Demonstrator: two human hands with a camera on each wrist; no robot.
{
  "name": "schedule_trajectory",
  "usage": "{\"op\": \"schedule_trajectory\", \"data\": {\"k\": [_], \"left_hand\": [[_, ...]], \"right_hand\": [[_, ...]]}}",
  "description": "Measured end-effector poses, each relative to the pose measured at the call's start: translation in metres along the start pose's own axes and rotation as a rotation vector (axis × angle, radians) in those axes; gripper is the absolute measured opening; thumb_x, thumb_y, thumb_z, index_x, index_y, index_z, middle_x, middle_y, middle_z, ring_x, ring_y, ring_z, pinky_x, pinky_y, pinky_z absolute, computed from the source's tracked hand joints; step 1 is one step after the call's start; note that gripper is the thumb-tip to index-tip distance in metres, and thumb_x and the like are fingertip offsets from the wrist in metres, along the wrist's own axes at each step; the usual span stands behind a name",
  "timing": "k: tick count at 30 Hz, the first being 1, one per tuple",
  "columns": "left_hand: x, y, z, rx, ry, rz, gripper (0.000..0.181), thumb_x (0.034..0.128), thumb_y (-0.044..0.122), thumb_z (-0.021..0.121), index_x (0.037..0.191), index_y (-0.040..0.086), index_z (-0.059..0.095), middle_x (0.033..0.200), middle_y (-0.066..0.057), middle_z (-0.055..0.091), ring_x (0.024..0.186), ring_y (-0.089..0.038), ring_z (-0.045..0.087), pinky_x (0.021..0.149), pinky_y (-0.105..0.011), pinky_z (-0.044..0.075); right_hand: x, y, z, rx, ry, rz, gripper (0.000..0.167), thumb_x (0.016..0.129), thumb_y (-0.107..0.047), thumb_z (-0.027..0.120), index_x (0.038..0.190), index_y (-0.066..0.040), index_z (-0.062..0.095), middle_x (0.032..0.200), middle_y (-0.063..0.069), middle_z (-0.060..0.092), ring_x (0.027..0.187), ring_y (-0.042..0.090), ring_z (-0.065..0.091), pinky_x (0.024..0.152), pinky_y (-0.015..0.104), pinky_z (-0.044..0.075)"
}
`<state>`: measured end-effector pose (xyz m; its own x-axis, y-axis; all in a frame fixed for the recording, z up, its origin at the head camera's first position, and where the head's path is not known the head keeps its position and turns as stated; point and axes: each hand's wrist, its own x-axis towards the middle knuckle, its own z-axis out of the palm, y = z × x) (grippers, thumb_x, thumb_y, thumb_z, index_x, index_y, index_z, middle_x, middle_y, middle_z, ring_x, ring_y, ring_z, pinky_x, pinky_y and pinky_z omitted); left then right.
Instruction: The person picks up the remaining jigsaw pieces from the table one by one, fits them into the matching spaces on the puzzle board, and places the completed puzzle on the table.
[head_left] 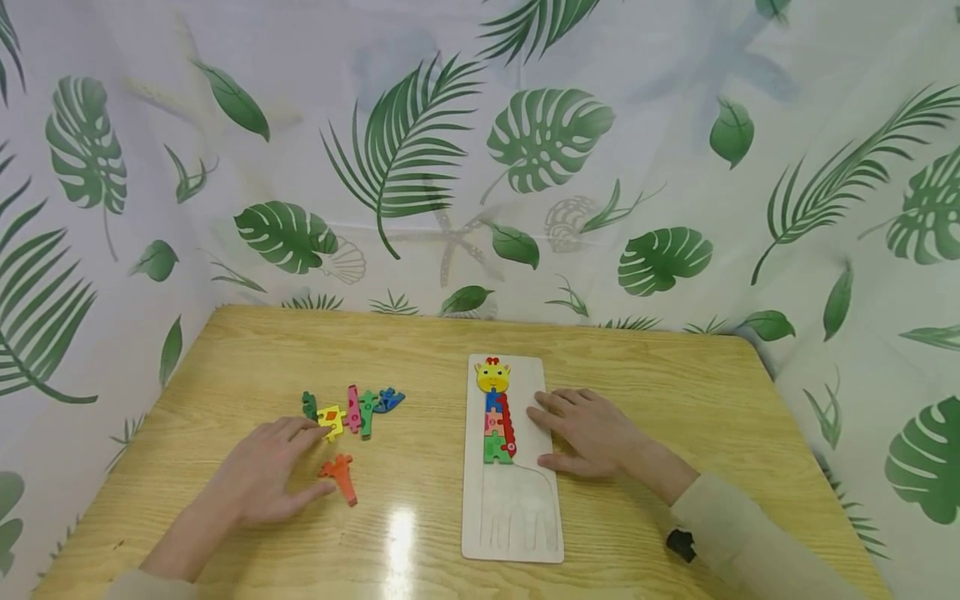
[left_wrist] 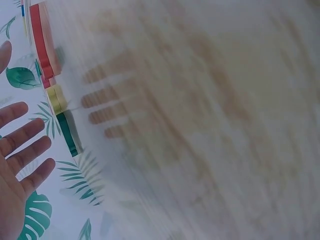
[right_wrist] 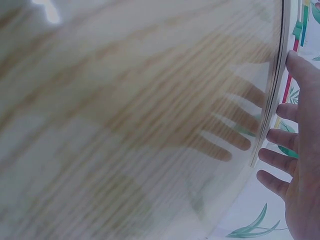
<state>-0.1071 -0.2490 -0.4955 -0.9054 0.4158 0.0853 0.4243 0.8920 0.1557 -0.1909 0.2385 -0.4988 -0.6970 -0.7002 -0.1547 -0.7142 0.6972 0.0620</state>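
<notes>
Pale wood made up the puzzle board (head_left: pixel 528 383), which lay flat on the table (head_left: pixel 420 350) just beside the right hand (head_left: pixel 588 433). It looked about half done: the yellow giraffe head (head_left: pixel 492 377) and the blue, pink, green and red neck pieces (head_left: pixel 497 448) sat in place, while the body and leg hollow below lay bare. Six loose pieces (head_left: pixel 367 414), brightly coloured and knobbed, seemed left to fit, the orange one apart from the others. The hands were well apart: the left hand (head_left: pixel 262 471) spread loosely by those pieces, gripping nothing; the right rested its fingertips along the board's edge.
</notes>
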Motion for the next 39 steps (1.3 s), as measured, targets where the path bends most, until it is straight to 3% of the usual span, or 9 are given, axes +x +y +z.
{"op": "schedule_trajectory", "data": {"k": [21, 30, 39], "left_hand": [[0.009, -0.012, -0.003, 0.005, 0.006, -0.036, 0.078, 0.0932, 0.064, 0.068, 0.144, 0.005, 0.061, 0.141, -0.019, 0.065, 0.131, -0.044, 0.062, 0.109, -0.063, 0.051], [0.019, -0.019, -0.001, 0.024, 0.027, 0.005, 0.063, 0.0968, 0.051, 0.07, 0.141, 0.005, 0.064, 0.139, -0.018, 0.067, 0.131, -0.041, 0.061, 0.11, -0.061, 0.051], [0.028, -0.024, 0.004, 0.049, 0.004, 0.02, 0.063, 0.0977, 0.051, 0.068, 0.14, 0.005, 0.065, 0.14, -0.018, 0.068, 0.131, -0.042, 0.062, 0.11, -0.061, 0.051]], "right_hand": [[-0.001, 0.001, 0.0, -0.004, 0.011, -0.013, 0.078, 0.1, -0.071, 0.049, 0.16, -0.02, 0.047, 0.163, 0.011, 0.051, 0.147, 0.035, 0.052, 0.121, 0.057, 0.044], [-0.001, 0.001, 0.001, -0.003, -0.004, -0.007, 0.079, 0.1, -0.072, 0.049, 0.16, -0.021, 0.047, 0.163, 0.01, 0.05, 0.148, 0.035, 0.051, 0.122, 0.057, 0.043], [0.0, 0.001, 0.001, 0.005, -0.016, -0.002, 0.079, 0.1, -0.072, 0.048, 0.161, -0.021, 0.046, 0.164, 0.011, 0.05, 0.148, 0.036, 0.051, 0.122, 0.057, 0.043]]}}
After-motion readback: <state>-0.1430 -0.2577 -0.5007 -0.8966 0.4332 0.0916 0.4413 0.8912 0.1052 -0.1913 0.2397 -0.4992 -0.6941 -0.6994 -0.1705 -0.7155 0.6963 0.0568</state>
